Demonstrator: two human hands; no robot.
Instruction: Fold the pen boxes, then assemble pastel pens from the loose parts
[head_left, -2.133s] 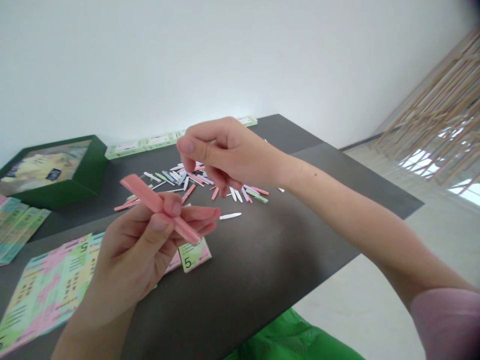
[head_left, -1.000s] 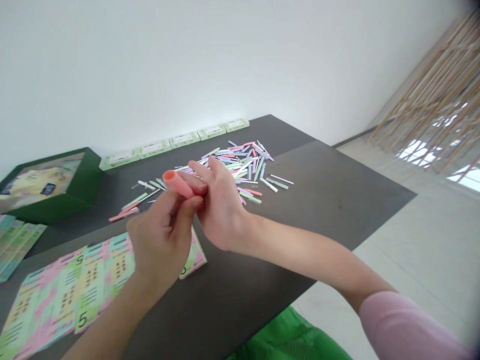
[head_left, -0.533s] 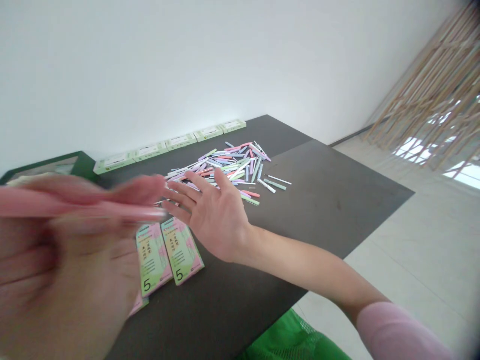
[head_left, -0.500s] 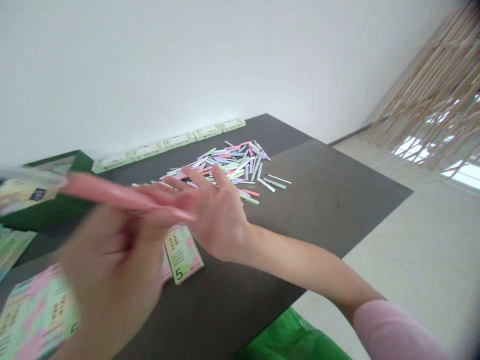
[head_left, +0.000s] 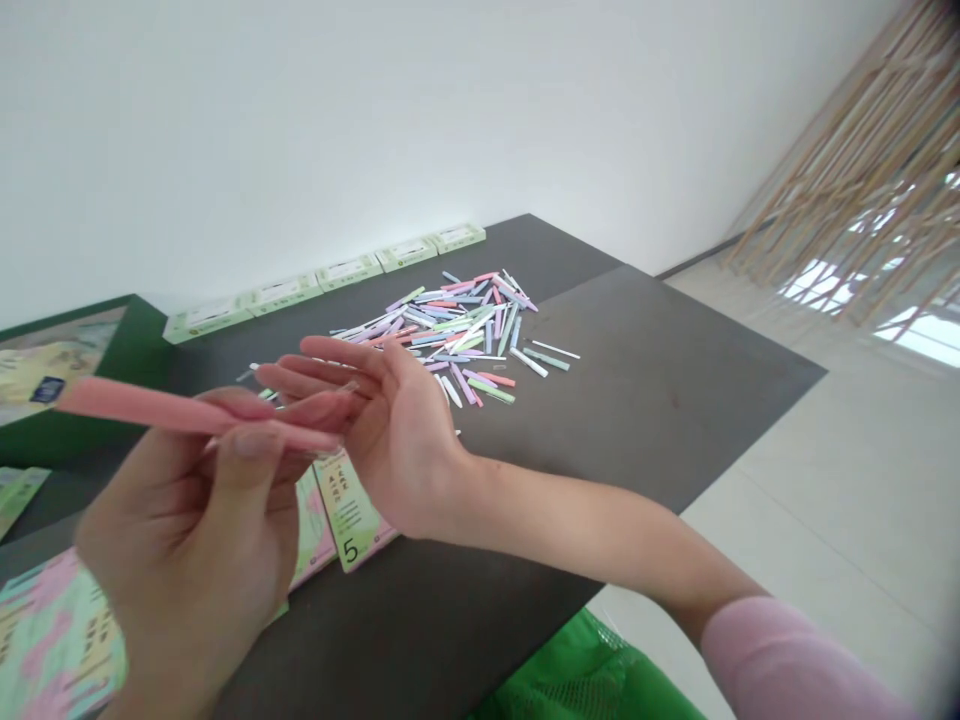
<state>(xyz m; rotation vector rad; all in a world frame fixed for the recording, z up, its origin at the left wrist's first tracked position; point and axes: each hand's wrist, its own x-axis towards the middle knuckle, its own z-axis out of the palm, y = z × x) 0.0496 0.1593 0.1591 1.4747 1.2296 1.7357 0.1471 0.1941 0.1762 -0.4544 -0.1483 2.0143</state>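
**A:** Left grip (head_left: 180,520) closed up here, thumb and fingers pinching a long pink stick (head_left: 172,412)!

**B:** Smooth, slim, narrowing to its tip, and held in the air above the desk's (head_left: 637,400) near edge, pointing across at the right grip (head_left: 397,430).

**A:** That right grip is wide open, palm up, fingers loosely spread, holding nothing, fingertips just beside the stick's tip.

**B:** Beyond it, a loose heap of pastel sticks (head_left: 457,335) mid-desk, and printed cards marked 5 (head_left: 349,510) right under the hands.

**A:** Along the far edge, a row of pale green packets (head_left: 349,270), and a green box (head_left: 139,340) at the left corner.

**B:** Dark matte desk top, pale tiled floor (head_left: 787,520), wooden lattice (head_left: 847,170) off to the right!
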